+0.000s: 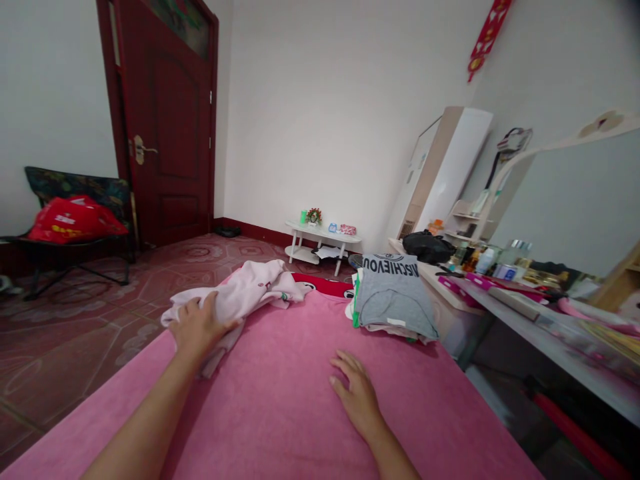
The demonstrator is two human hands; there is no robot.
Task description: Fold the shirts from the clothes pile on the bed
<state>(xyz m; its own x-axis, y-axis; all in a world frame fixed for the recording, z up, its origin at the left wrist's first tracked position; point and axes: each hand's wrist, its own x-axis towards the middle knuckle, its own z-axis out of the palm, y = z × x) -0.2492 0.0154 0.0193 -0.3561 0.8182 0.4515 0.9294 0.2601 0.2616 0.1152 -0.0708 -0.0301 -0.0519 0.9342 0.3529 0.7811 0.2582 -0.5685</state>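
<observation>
My left hand (196, 327) rests on the near end of a pale pink garment (250, 287), its thumb stretched out to the side. The garment lies loosely bunched at the left edge of a bed with a pink cover (270, 400); small prints show on its far part. My right hand (354, 388) is over the cover, slightly curled with fingers apart, and holds nothing. Beyond it, to the right, sits a stack of folded clothes, topped by a grey T-shirt (397, 303) with dark lettering. Red fabric (325, 285) with black and white figures lies along the bed's far edge.
A dressing table (465, 293) with bottles, a black bag (429, 247) and a mirror stands at the right. Past the bed is a small white table (325, 233). At the left, a folding chair (75, 180) bears a red bag (75, 220) near a dark red door (167, 127).
</observation>
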